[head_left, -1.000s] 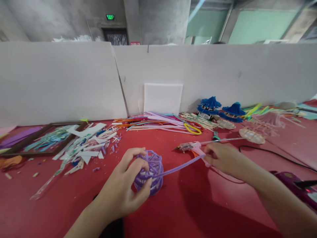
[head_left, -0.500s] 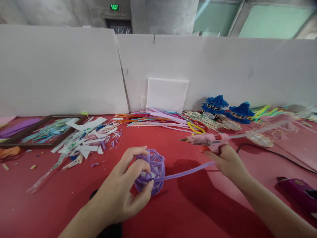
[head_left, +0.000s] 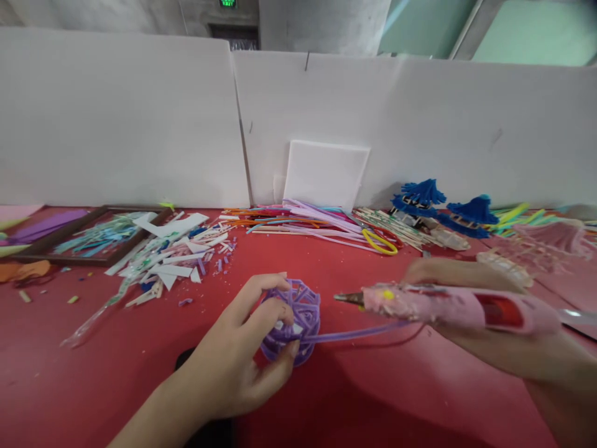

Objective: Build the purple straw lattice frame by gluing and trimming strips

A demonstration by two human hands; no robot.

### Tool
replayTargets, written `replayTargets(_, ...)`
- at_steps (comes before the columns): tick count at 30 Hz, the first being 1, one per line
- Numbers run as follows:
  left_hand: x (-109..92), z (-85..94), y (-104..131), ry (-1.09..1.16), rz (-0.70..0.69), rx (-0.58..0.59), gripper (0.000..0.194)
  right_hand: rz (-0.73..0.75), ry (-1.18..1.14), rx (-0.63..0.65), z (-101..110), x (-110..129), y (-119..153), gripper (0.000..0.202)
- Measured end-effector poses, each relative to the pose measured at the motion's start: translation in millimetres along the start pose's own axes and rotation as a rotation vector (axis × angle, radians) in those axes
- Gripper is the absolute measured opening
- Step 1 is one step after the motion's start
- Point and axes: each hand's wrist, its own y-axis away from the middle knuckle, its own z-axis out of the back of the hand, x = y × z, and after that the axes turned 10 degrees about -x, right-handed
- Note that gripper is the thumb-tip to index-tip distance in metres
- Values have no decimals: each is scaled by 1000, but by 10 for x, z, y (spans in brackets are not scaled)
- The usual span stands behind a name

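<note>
In the head view, my left hand [head_left: 228, 361] is closed on a small round openwork basket [head_left: 305, 314] made of purple strips, its thumb and fingers pinching the near left side. A loose purple pipe cleaner [head_left: 357, 333] runs right from the basket and passes behind the glue gun. My right hand [head_left: 494, 345] is wrapped round a pink hot glue gun [head_left: 433, 306], with the metal nozzle pointing left, a short gap away from the basket. Most of the right fingers are hidden by the gun, so whether they also hold the strip's far end cannot be made out.
Purple and orange pipe cleaners [head_left: 308, 218] lie at the back beside yellow-handled scissors [head_left: 380, 242]. Blue-roofed models [head_left: 471, 214] stand at back right. White scraps [head_left: 172, 249] and a brown frame [head_left: 93, 257] are on the left. A white board [head_left: 326, 174] leans on the partition.
My right hand has come nearer and turned, so the glue gun now lies level with its nozzle closer to the basket. My left hand keeps its grip. The view has shifted slightly.
</note>
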Motion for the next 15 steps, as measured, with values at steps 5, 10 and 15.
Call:
replayTargets(5,5,-9,-1,-9,0,-1,20,219,-98,119,-132,25,-3,9)
replayTargets(10,-1,-8,-18,-20,-15,-16,21,164,-80,123,-310,-97,159,4)
replayTargets(15,-5,-2,-18,-28,-15,-20,21,141,-54,101,-344,-75,216,3)
